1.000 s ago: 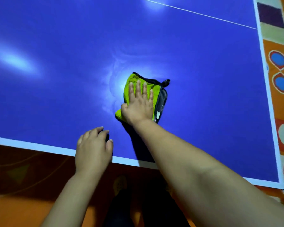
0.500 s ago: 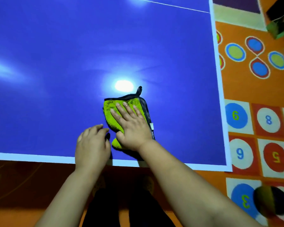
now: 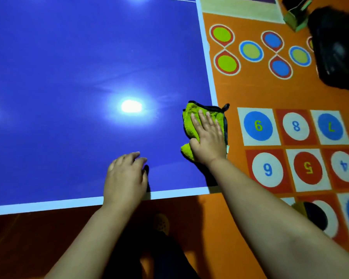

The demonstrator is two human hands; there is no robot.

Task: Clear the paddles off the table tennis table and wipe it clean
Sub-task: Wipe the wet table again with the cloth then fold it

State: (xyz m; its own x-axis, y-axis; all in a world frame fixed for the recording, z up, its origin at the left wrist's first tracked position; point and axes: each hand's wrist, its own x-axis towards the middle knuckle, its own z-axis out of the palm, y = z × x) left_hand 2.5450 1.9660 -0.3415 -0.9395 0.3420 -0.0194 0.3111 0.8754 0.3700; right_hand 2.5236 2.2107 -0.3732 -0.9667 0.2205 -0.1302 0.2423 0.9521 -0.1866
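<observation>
Most of the view is taken by the blue tabletop (image 3: 69, 67), glossy, with a bright lamp glare near its middle and a white border along its near and right edges. To its right lies an orange floor mat (image 3: 250, 93) printed with coloured circles and numbered squares, and a black bag (image 3: 334, 49) sits on the mat at the far right.

Both bare forearms reach in from below. The right arm stretches out long and diagonal to the tabletop's right edge, while the left comes up shorter and crosses the near border.

The two hands are well apart. The right hand (image 3: 209, 141) lies palm down with its fingers (image 3: 195, 124) straight and slightly spread, pressing flat on the cloth (image 3: 189, 119). The left hand (image 3: 125, 178) holds nothing; its fingers are loosely curled, the tips resting on the blue surface just inside the near border.

The lime-green cloth, trimmed in black, sits at the right edge near the near corner, its black loop hanging past the white border.
</observation>
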